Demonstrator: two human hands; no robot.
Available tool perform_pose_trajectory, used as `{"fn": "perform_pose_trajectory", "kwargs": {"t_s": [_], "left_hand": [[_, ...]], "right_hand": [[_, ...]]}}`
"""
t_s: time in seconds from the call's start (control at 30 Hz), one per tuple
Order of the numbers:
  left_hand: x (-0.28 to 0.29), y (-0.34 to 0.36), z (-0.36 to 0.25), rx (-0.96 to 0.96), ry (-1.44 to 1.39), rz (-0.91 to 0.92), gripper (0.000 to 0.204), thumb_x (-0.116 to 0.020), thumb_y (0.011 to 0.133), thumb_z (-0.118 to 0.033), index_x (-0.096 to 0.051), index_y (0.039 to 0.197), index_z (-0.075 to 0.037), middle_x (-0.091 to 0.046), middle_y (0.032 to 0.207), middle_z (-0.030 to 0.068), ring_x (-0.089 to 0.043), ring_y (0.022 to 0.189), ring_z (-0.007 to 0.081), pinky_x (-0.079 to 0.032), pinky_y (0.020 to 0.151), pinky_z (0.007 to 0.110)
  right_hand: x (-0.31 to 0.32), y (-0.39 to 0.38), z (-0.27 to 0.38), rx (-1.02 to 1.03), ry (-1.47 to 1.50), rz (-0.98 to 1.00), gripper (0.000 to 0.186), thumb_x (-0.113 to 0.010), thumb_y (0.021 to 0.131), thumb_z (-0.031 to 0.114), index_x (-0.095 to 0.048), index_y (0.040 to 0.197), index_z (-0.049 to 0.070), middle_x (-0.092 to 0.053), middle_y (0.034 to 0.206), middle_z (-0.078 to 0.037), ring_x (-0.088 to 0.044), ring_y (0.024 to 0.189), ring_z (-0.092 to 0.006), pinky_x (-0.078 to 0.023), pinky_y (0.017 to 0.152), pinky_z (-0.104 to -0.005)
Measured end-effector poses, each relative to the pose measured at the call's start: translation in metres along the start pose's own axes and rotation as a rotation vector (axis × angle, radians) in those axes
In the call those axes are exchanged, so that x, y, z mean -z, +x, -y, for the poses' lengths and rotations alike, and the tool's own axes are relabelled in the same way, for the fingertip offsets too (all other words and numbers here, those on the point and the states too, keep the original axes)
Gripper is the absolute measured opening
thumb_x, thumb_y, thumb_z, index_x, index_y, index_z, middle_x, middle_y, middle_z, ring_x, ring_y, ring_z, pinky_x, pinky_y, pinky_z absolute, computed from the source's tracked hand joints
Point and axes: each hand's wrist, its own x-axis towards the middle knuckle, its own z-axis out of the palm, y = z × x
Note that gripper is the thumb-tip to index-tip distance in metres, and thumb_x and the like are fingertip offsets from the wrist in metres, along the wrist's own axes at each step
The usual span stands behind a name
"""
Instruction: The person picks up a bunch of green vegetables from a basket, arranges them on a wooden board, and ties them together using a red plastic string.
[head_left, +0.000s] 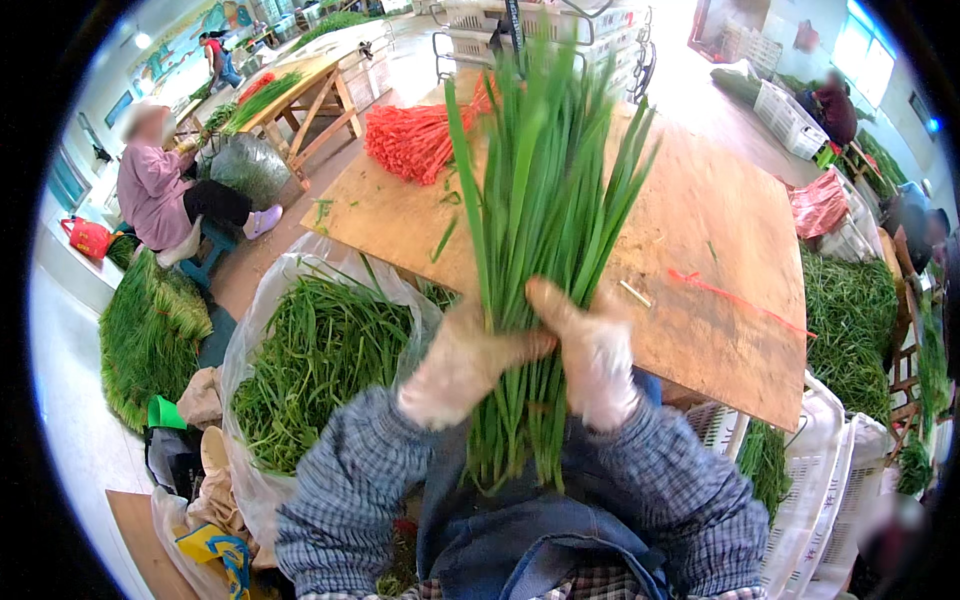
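Note:
A thick bunch of garlic chives (545,200), long flat green leaves, stands upright in front of my chest, over the near edge of the wooden table (720,240). My left hand (465,360), in a pale thin glove, wraps round the bunch from the left. From the right my right hand (590,350), gloved alike, closes on it at the same height, its thumb across the front of the leaves. The lower ends hang below both hands, before my dark apron (560,530). Behind the bunch lies a heap of red ties (415,140).
Left of me stands a clear plastic bag (240,350) full of loose greens. White crates (815,480) stand at my right, another stack (480,25) beyond the table. A red strip (740,300) lies on the tabletop. A person in pink (155,190) sits at the left.

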Motion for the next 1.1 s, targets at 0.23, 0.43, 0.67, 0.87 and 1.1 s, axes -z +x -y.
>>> {"fn": "perform_pose_trajectory", "kwargs": {"t_s": [0.23,0.43,0.67,0.87,1.1], "left_hand": [[0.0,0.063,-0.108,-0.446,0.26,-0.024,0.046,-0.067,0.066,-0.003,-0.049,0.108,0.002,-0.06,0.098,0.0149,-0.059,0.087,0.0232,-0.048,0.082,0.034],[0.008,0.127,-0.091,-0.538,0.003,0.124,0.059,-0.074,0.059,-0.002,-0.046,0.11,0.005,-0.06,0.097,0.0138,-0.059,0.087,0.0228,-0.048,0.083,0.032],[-0.001,0.157,-0.085,-0.431,-0.202,0.131,0.061,-0.071,0.061,0.004,-0.042,0.114,0.002,-0.057,0.102,0.0118,-0.056,0.091,0.02,-0.047,0.082,0.03],[-0.005,0.159,-0.098,-0.457,-0.129,0.129,0.053,-0.066,0.064,0.004,-0.044,0.112,0.003,-0.057,0.1,0.0112,-0.057,0.088,0.0184,-0.047,0.078,0.028],[-0.001,0.18,-0.091,-0.804,0.322,-0.059,0.03,-0.052,0.068,-0.002,-0.051,0.097,0.005,-0.059,0.087,0.0186,-0.058,0.083,0.0284,-0.046,0.072,0.034]], "right_hand": [[-0.03,0.063,0.111,0.504,-0.447,0.1,0.043,-0.069,0.074,0.02,-0.05,0.103,-0.005,-0.063,0.089,-0.012,-0.06,0.075,-0.0179,-0.05,0.067,-0.0278],[-0.009,0.111,0.108,0.453,-0.486,0.152,0.042,-0.071,0.07,0.016,-0.052,0.102,-0.004,-0.063,0.092,-0.012,-0.061,0.077,-0.0169,-0.051,0.068,-0.0266],[0.011,0.147,0.116,0.421,-0.325,0.308,0.043,-0.073,0.068,0.015,-0.055,0.104,-0.001,-0.062,0.095,-0.009,-0.059,0.083,-0.0162,-0.048,0.076,-0.0279],[0.007,0.161,0.138,0.45,-0.317,0.41,0.036,-0.071,0.069,0.015,-0.058,0.099,0.0,-0.062,0.092,-0.007,-0.058,0.081,-0.0146,-0.047,0.073,-0.0263],[-0.03,0.142,0.148,0.515,-0.627,0.411,0.041,-0.074,0.065,0.019,-0.059,0.098,0.0,-0.061,0.089,-0.005,-0.057,0.078,-0.0144,-0.046,0.074,-0.0263]]}}
